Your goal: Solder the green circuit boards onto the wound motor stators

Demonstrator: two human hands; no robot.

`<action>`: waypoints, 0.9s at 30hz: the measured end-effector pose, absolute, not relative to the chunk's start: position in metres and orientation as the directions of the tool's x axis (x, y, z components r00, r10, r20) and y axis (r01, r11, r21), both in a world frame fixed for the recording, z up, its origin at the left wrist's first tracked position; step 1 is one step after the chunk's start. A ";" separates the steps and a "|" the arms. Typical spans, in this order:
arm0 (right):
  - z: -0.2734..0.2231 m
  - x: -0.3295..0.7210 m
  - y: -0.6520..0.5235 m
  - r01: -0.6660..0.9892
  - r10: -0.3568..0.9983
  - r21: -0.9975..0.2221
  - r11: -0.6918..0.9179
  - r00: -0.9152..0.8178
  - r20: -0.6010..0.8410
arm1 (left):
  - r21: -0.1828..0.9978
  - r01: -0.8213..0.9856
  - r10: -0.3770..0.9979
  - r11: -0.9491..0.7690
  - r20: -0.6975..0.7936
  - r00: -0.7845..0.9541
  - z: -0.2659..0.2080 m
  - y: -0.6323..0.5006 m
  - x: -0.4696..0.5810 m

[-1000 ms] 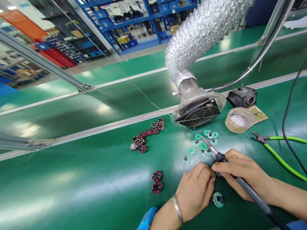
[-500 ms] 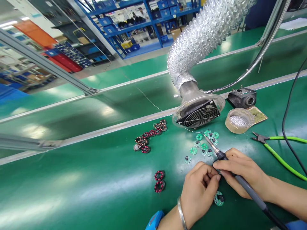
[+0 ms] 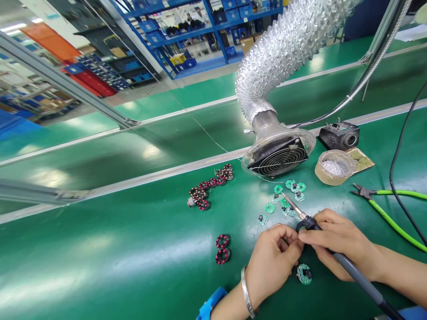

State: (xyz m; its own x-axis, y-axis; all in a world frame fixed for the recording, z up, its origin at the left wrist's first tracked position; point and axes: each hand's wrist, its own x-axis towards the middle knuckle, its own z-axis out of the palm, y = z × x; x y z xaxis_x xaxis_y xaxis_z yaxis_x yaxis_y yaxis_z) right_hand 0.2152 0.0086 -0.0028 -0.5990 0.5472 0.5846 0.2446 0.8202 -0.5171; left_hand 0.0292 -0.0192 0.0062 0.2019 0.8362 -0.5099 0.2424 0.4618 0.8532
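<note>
My right hand (image 3: 343,242) is closed round a soldering iron (image 3: 354,270), whose metal tip points up and left over the small boards. Between my two hands a small dark ring (image 3: 300,225) shows in part, mostly covered by fingers. My left hand (image 3: 275,258) is closed, its thumb and fingertips pinched at that ring and almost touching my right fingers. Just below the hands lies a round green circuit board (image 3: 304,274) with a black component. Beyond the iron's tip are several more round green boards (image 3: 270,208), some bearing black parts.
Two red-and-black wound coils (image 3: 222,256) lie left of my hands, with several more coils (image 3: 203,205) farther back. A fume extractor hood (image 3: 280,158) hangs over the bench. On the right are a tub of metal shavings (image 3: 334,168), a black iron stand (image 3: 339,135) and green-handled cutters (image 3: 388,213).
Both hands have shifted slightly left, and the dark ring shows a little more above the fingers. The soldering iron stays in my right hand. The view has moved a little.
</note>
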 end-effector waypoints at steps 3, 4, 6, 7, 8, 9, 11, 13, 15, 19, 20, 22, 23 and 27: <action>-0.003 0.215 0.008 0.253 0.532 -0.490 0.834 -0.606 0.591 | 0.873 0.257 0.864 0.414 -0.466 0.191 0.007 -0.020 0.031; -0.003 0.215 0.007 0.251 0.526 -0.485 0.838 -0.612 0.591 | 0.878 0.261 0.871 0.401 -0.453 0.188 0.008 -0.020 0.031; -0.003 0.215 0.008 0.241 0.514 -0.481 0.843 -0.626 0.586 | 0.887 0.272 0.885 0.374 -0.429 0.181 0.009 -0.020 0.032; -0.003 0.215 0.008 0.236 0.509 -0.481 0.844 -0.632 0.584 | 0.889 0.283 0.892 0.360 -0.417 0.176 0.009 -0.020 0.032; -0.002 0.215 0.009 0.230 0.507 -0.483 0.845 -0.631 0.587 | 0.889 0.294 0.896 0.350 -0.409 0.171 0.009 -0.020 0.032; -0.001 0.216 0.009 0.225 0.510 -0.490 0.842 -0.626 0.590 | 0.889 0.303 0.899 0.343 -0.404 0.168 0.009 -0.020 0.032; 0.004 0.221 0.008 0.237 0.545 -0.519 0.821 -0.594 0.592 | 0.889 0.314 0.904 0.334 -0.396 0.162 0.009 -0.020 0.032; 0.012 0.228 0.004 0.272 0.606 -0.562 0.781 -0.546 0.578 | 0.887 0.319 0.904 0.333 -0.397 0.160 0.008 -0.019 0.032; 0.021 0.235 -0.002 0.302 0.670 -0.617 0.727 -0.508 0.541 | 0.882 0.333 0.901 0.335 -0.402 0.160 0.008 -0.019 0.032; 0.034 0.238 -0.015 0.337 0.770 -0.704 0.625 -0.415 0.485 | 0.872 0.343 0.896 0.349 -0.418 0.150 0.007 -0.018 0.032; 0.036 0.235 -0.017 0.352 0.786 -0.709 0.611 -0.374 0.492 | 0.872 0.339 0.895 0.353 -0.421 0.149 0.007 -0.018 0.032; 0.038 0.227 -0.020 0.376 0.798 -0.704 0.603 -0.305 0.520 | 0.873 0.335 0.895 0.353 -0.420 0.151 0.007 -0.018 0.032; 0.039 0.224 -0.021 0.381 0.800 -0.703 0.601 -0.286 0.528 | 0.875 0.334 0.896 0.351 -0.418 0.153 0.007 -0.018 0.032; 0.037 0.216 -0.021 0.381 0.807 -0.711 0.591 -0.263 0.529 | 0.877 0.340 0.900 0.340 -0.408 0.153 0.007 -0.019 0.032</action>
State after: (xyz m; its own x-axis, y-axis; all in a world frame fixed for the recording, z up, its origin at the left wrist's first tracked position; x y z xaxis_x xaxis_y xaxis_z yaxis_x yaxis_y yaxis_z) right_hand 0.2157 -0.0209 0.0375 -0.2634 0.8068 0.5289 0.3811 0.5907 -0.7112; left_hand 0.0321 -0.0190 0.0071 0.1534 0.8999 -0.4082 0.3395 0.3400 0.8770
